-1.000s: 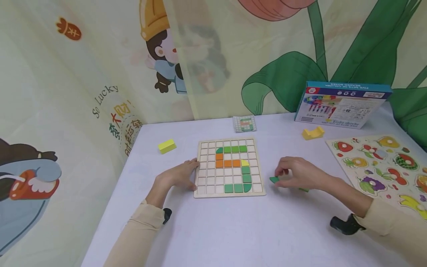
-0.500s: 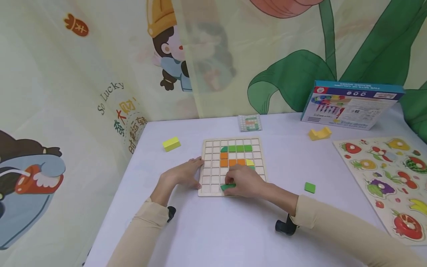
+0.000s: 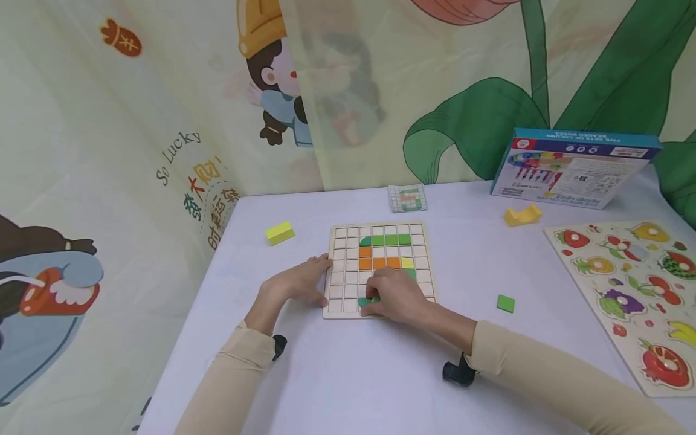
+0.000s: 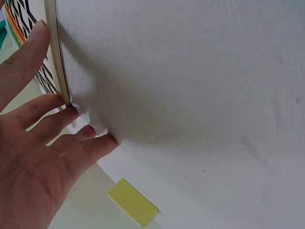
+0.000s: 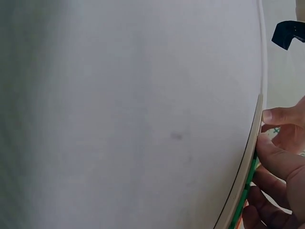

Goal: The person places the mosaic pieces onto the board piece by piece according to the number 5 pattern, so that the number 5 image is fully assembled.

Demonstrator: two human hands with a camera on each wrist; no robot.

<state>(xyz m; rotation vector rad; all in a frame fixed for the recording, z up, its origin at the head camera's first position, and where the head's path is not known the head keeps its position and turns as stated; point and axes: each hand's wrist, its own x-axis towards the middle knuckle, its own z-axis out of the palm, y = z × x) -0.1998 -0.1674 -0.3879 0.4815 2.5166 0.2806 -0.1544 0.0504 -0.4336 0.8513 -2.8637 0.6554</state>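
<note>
A wooden grid board point(image 3: 339, 278) lies on the table, with green, orange and yellow tiles in its cells. My left hand point(image 3: 296, 283) rests at the board's left edge; in the left wrist view its fingers are extended and touch the wooden rim point(image 4: 58, 57). Over the board's lower middle, my right hand point(image 3: 398, 296) pinches a green tile with a rounded corner point(image 3: 363, 301) at the bottom row of filled cells. That hand covers part of the tile and several cells to its right. In the right wrist view the right thumb and fingers point(image 5: 276, 160) are at the board's edge.
A loose green square tile point(image 3: 505, 303) lies right of the board. Behind are a yellow block point(image 3: 280, 233), a pattern card point(image 3: 408, 199), a yellow curved block point(image 3: 523, 215) and a printed box point(image 3: 573, 172). A fruit puzzle board point(image 3: 625, 290) lies far right.
My right hand has picked up the green tile from right of the board and carried it left onto the board's lower part. My left hand has stayed at the board's edge.
</note>
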